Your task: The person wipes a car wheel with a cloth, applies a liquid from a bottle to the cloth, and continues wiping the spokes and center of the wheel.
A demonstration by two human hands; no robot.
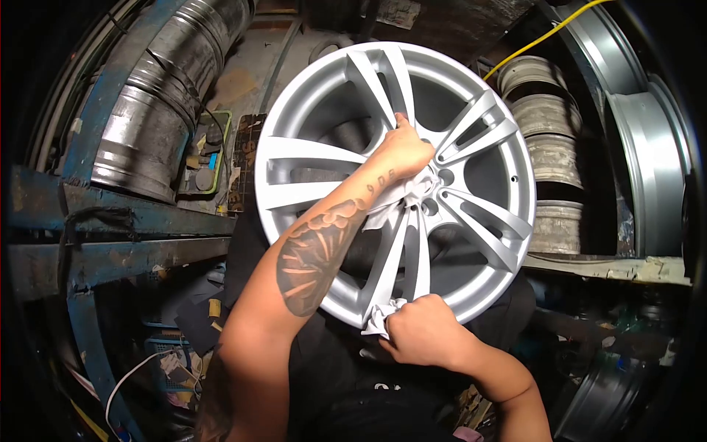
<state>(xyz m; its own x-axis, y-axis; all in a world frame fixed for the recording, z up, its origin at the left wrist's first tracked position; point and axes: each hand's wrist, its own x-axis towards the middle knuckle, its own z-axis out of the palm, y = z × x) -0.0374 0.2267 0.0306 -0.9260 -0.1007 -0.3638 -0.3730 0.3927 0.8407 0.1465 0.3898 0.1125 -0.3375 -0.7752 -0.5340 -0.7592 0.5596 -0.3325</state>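
1. Left hand (403, 151): reaches in from 7 o'clock of the view on a tattooed forearm; it lies on the face of the alloy wheel (309, 103), just 10 o'clock of the hub; fingers curled down and bunched over the hub cloth (403, 200), thumb up against a spoke.
2. Right hand (423, 331): comes in from 5 o'clock; balled into a fist at the wheel's 6 o'clock rim; clamped on the rim cloth (380, 318), a white wad poking out at the fist's 9 o'clock side.
3. The hands are apart, one at the hub and one at the bottom rim, with spokes between them.
4. Alloy wheel: silver, paired spokes, face turned to the camera; it fills the centre of the view, upright or near it, lower edge against the person's dark-clad lap or chest; exactly what bears it I cannot tell.
5. Hub cloth: white, crumpled, draped from under the left hand across the bolt holes toward 6 o'clock; whether it joins the rim cloth I cannot tell.
6. Surroundings: stacked worn rims (549, 147) at 3 o'clock behind the wheel; a large bare silver rim (652, 169) farther out at 3 o'clock; a yellow cable (537, 38) running up toward 1 o'clock.
7. Blue metal rack (110, 221) at 9 o'clock; dull grey barrels (155, 110) leaning at 10 o'clock; a green tray (219, 118) of small parts between those barrels and the wheel; a white cord (125, 379) at 8 o'clock.
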